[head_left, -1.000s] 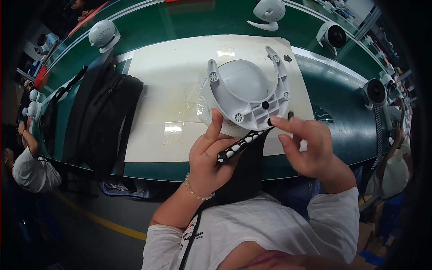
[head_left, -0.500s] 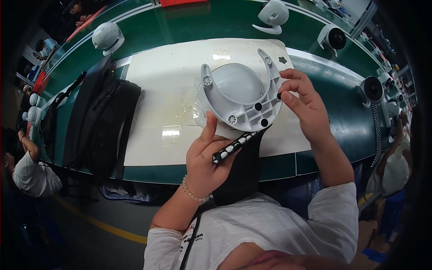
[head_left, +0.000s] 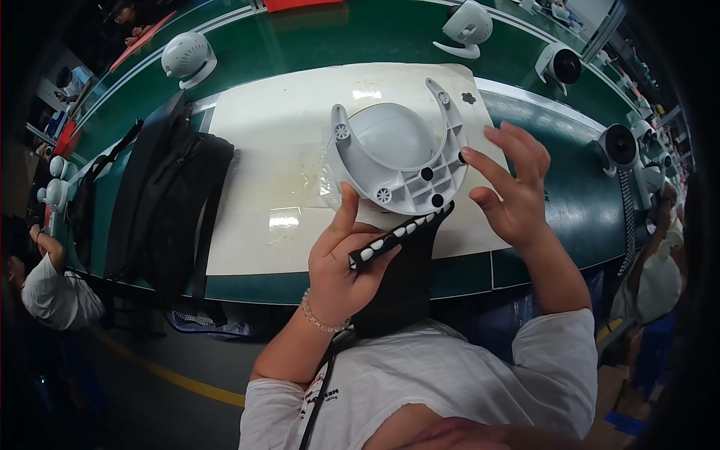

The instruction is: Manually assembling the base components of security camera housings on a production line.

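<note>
A light grey rounded appliance (head_left: 391, 135) rests on the white board with the ribbed underside of its crescent-shaped base (head_left: 405, 196) turned up. Round black pads (head_left: 427, 174) sit on several spots of that underside, while other round sockets stay bare. My left hand (head_left: 334, 266) grips a folded black sheet of round pads (head_left: 397, 238) showing pale spots, its thumb raised beside the base's lower left edge. At the base's right edge, my right hand (head_left: 519, 187) has its fingers spread, the index fingertip on or just beside a black pad there.
A white board (head_left: 262, 172) covers the green table (head_left: 547, 150), with clear plastic film (head_left: 319, 180) beside the appliance. A black bag (head_left: 176, 210) lies at left. White units (head_left: 187, 58) stand on the green belt beyond. Other people sit at both sides.
My right thumb and fingers have spread away from the black pad at the base's right edge. The appliance shifted slightly left. Units on the far belt moved right.
</note>
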